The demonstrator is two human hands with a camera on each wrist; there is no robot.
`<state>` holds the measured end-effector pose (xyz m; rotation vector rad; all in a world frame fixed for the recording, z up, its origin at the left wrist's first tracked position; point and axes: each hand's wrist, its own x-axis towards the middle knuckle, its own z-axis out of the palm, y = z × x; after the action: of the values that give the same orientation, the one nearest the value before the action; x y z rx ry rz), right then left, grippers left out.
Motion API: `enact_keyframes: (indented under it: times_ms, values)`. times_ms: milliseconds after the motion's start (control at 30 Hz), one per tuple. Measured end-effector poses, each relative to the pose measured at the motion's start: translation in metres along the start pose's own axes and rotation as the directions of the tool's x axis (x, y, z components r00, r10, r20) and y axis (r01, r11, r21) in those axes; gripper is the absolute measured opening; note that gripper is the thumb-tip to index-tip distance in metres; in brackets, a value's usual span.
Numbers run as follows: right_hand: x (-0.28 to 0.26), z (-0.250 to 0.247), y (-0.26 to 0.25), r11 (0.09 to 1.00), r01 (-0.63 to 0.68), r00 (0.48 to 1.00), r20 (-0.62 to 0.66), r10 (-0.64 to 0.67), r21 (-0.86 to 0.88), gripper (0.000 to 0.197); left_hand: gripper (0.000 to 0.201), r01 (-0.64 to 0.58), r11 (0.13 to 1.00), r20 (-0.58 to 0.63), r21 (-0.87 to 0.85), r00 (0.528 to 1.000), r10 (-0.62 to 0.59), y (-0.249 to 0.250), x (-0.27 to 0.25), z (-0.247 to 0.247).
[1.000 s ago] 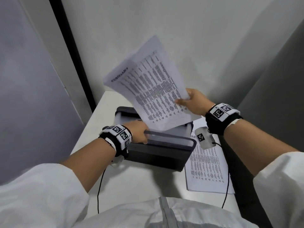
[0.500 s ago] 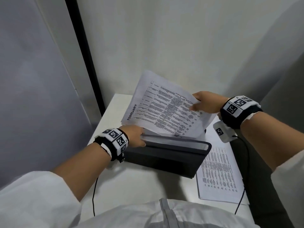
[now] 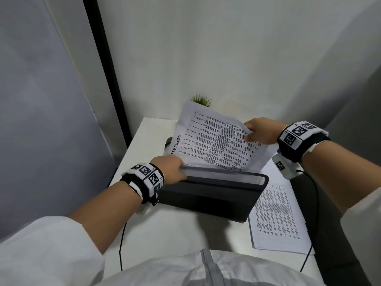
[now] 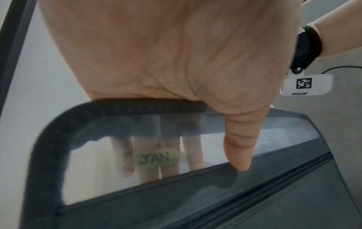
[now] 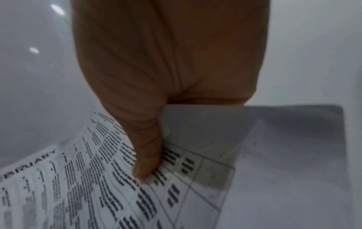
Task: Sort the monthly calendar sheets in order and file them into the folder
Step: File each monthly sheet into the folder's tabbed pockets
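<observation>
White desk (image 3: 148,139) jammed into a grey corner. February sheet (image 3: 216,145) hangs tilted over the open dark folder (image 3: 206,195), right hand (image 3: 261,131) pinching its far edge. It's thin and floppy, so I'd say it'll buckle unless it's fed in edge-first. Left hand (image 3: 171,168) grips the front flap, thumb outside, fingers behind the divider by the JAN tab (image 4: 156,159). More sheets (image 3: 276,219) lie just right of the folder. Other tabs are hidden, print too small to read, plant (image 3: 201,100) mostly blocked.
</observation>
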<state>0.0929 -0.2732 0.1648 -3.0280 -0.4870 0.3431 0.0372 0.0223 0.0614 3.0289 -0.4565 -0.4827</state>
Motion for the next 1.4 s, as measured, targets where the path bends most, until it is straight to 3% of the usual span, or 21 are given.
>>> enact_keyframes:
  times_ms: [100,200,467,767,1033,1233,1400]
  values:
    - [0.0,-0.001,-0.009,0.998,0.016,1.0,0.018,-0.015,-0.055,0.004,0.039,0.004,0.999,-0.079,0.054,0.997,0.001,-0.004,0.0,0.003]
    - [0.004,0.005,-0.028,0.99,0.049,0.997,0.073,-0.04,-0.129,0.008,0.037,-0.021,0.985,-0.179,0.172,0.982,0.052,-0.005,0.0,0.006]
    - [0.008,0.04,-0.07,0.957,0.109,0.955,0.294,-0.026,-0.268,0.028,0.041,-0.069,0.989,-0.246,0.13,0.964,0.1,-0.013,-0.003,0.012]
    - [0.009,0.058,-0.065,0.966,0.133,0.883,0.469,-0.014,-0.221,0.034,0.043,-0.071,0.994,-0.282,0.079,0.955,0.09,-0.012,-0.008,0.016]
    - [0.003,0.069,-0.051,0.983,0.097,0.922,0.386,-0.03,-0.155,0.031,0.041,-0.157,0.987,-0.322,0.033,0.933,0.159,-0.011,-0.013,0.013]
    - [-0.003,0.077,-0.039,0.999,0.007,0.988,0.151,-0.015,0.051,0.017,0.03,-0.146,0.989,-0.354,-0.022,0.926,0.129,-0.007,-0.016,0.011]
    - [-0.006,0.086,-0.038,0.986,-0.016,0.988,0.153,-0.01,0.165,0.025,0.048,-0.138,0.99,-0.266,0.006,0.954,0.134,0.004,-0.012,0.008]
